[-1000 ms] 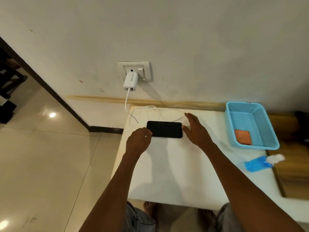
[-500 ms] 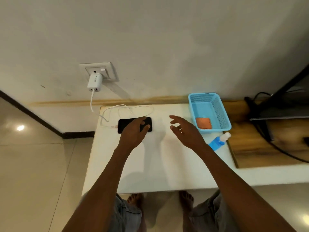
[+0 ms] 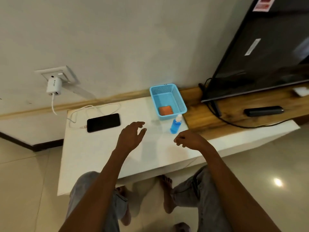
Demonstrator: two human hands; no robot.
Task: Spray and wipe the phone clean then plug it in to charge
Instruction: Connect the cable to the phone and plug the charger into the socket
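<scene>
A black phone (image 3: 103,122) lies flat on the white table (image 3: 100,156), its left end joined to a white cable (image 3: 93,108). The cable runs up to a white charger (image 3: 54,86) in the wall socket (image 3: 56,74). My left hand (image 3: 131,135) hovers to the right of the phone, fingers apart, holding nothing. My right hand (image 3: 189,139) hangs over the table with fingers loosely curled and empty, just below a blue spray bottle (image 3: 175,125). An orange cloth (image 3: 165,110) lies in the blue basket (image 3: 181,102).
A wooden shelf (image 3: 234,111) to the right carries a large black TV (image 3: 267,56), a dark remote (image 3: 263,111) and black cables (image 3: 215,106). The table's front edge is near my knees. Shiny tiled floor (image 3: 25,181) lies to the left.
Both hands left the phone and moved rightward. The left hand lifted off the phone's right end. The view swung to the right, bringing the TV in.
</scene>
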